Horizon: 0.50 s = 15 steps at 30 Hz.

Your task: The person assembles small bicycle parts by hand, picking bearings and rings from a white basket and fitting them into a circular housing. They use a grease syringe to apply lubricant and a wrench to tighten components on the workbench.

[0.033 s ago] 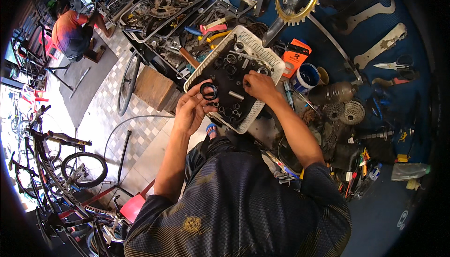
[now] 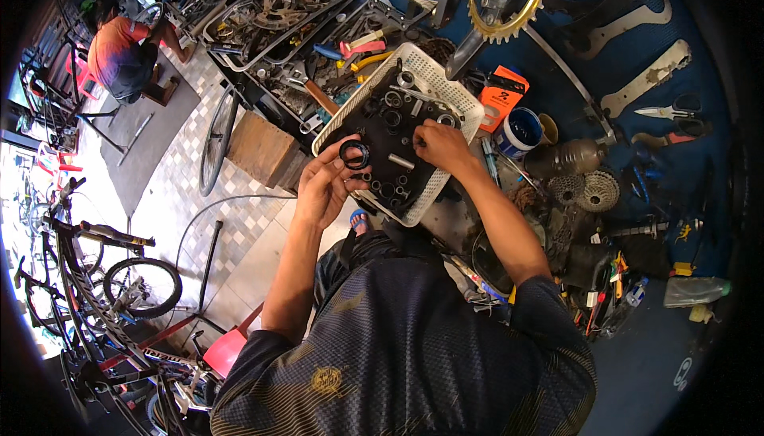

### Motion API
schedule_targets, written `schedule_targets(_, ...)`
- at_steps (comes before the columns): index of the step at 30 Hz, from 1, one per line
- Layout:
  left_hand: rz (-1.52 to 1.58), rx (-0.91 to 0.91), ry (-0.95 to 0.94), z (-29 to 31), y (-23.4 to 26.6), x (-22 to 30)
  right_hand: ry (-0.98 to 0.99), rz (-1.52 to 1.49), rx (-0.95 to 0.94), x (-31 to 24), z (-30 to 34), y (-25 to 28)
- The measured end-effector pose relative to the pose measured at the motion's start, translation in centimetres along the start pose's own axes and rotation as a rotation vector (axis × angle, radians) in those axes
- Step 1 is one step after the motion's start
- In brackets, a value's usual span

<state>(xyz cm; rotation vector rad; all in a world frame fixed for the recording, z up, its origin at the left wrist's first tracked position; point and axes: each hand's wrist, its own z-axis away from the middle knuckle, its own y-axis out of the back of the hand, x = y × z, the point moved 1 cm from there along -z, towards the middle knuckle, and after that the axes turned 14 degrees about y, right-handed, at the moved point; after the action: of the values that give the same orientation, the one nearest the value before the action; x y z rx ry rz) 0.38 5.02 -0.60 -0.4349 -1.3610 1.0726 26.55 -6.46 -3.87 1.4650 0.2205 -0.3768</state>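
Pinched between the fingertips of my left hand [image 2: 325, 185] is a black ring [image 2: 354, 154], held upright over the near left part of a cream perforated plastic basket [image 2: 464, 104]. A dark lining covers the basket's bottom, with several small metal parts, rings and bearings on it. My right hand [image 2: 443, 146] reaches into the basket's right side with its fingers closed and pointing down; whatever they grip, if anything, is hidden. Between my hands lies a short silver metal tube [image 2: 401, 161]. A bearing-like ring [image 2: 446, 121] rests just beyond my right hand.
A crank with a gold chainring [image 2: 509, 26] hangs over the far right side. Trays of worn parts [image 2: 274, 10] stand far left, near a wooden block [image 2: 259, 149]. A blue-and-white tub [image 2: 521, 132] and cassette sprockets [image 2: 597, 190] lie right. Another person [image 2: 123, 58] sits low at far left; bicycles [image 2: 143, 286] stand left.
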Motion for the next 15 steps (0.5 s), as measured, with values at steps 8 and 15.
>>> schedule_targets(8,0.018,-0.026,-0.01,-0.7,0.3,0.4,-0.008,0.047,-0.03,0.2,-0.7,0.9)
schedule_targets(15,-0.026,-0.023,-0.02,-0.6,0.2,0.4,0.084,-0.416,0.408,-6.6,0.0,6.9)
